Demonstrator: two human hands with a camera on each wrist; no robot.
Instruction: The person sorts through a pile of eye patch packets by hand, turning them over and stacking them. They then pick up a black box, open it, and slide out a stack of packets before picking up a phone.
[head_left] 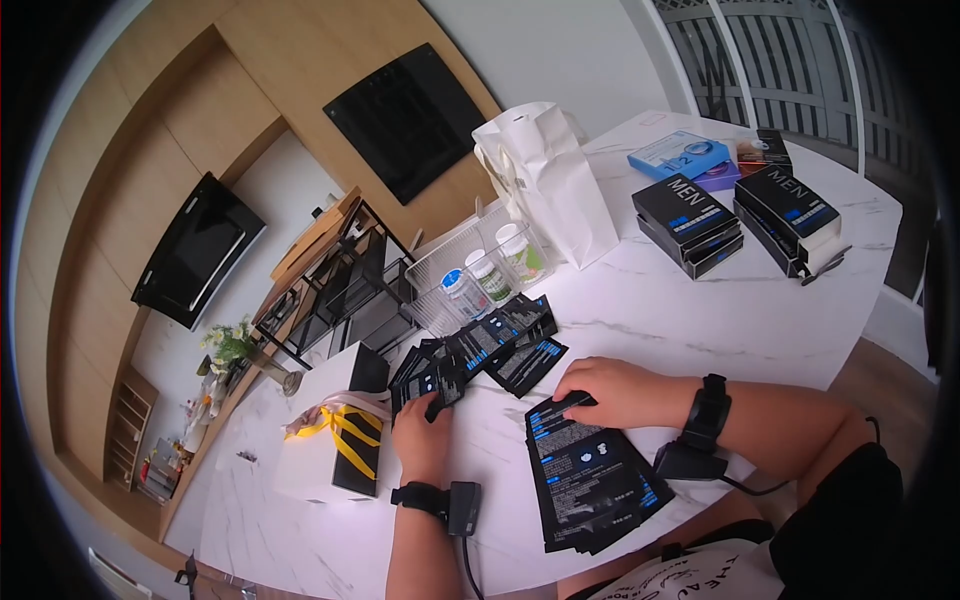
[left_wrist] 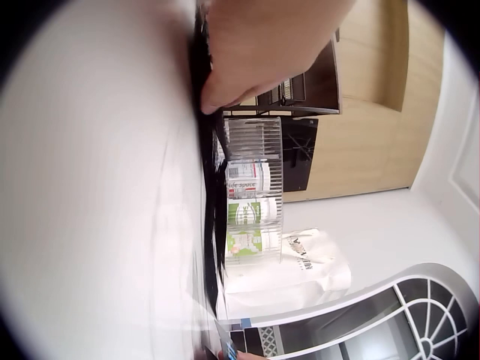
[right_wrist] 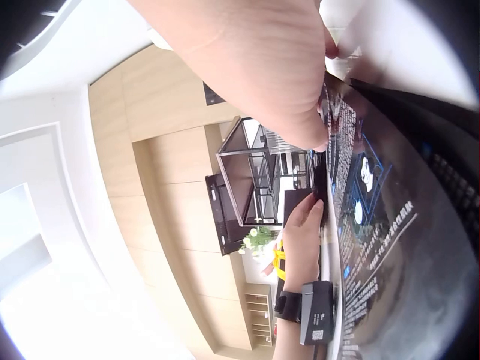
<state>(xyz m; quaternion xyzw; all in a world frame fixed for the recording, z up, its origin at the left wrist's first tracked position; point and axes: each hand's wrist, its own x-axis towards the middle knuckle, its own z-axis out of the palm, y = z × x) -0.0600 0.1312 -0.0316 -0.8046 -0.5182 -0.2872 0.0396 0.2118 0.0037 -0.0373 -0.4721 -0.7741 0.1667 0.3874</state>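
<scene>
My right hand (head_left: pixel 622 391) grips the top edge of a fanned stack of flat black sachets (head_left: pixel 590 478), printed in white and blue. The stack hangs over the near side of the table, and in the right wrist view a glossy sachet (right_wrist: pixel 375 225) fills the lower right. To the left, my left hand (head_left: pixel 420 432) pinches a black sachet (head_left: pixel 432 380) at the edge of a loose pile. Its thumb shows against the dark packet, while most of its fingertips are hidden. More black sachets (head_left: pixel 508 330) lie overlapping beyond the hands.
A white box (head_left: pixel 325 465) with yellow ribbon stands left of my left hand. Behind the pile, a clear ribbed bin (head_left: pixel 425 275) holds supplement bottles, beside a white paper bag (head_left: pixel 560 190). Black "MEN" boxes (head_left: pixel 685 225) and a blue box (head_left: pixel 680 153) sit at far right.
</scene>
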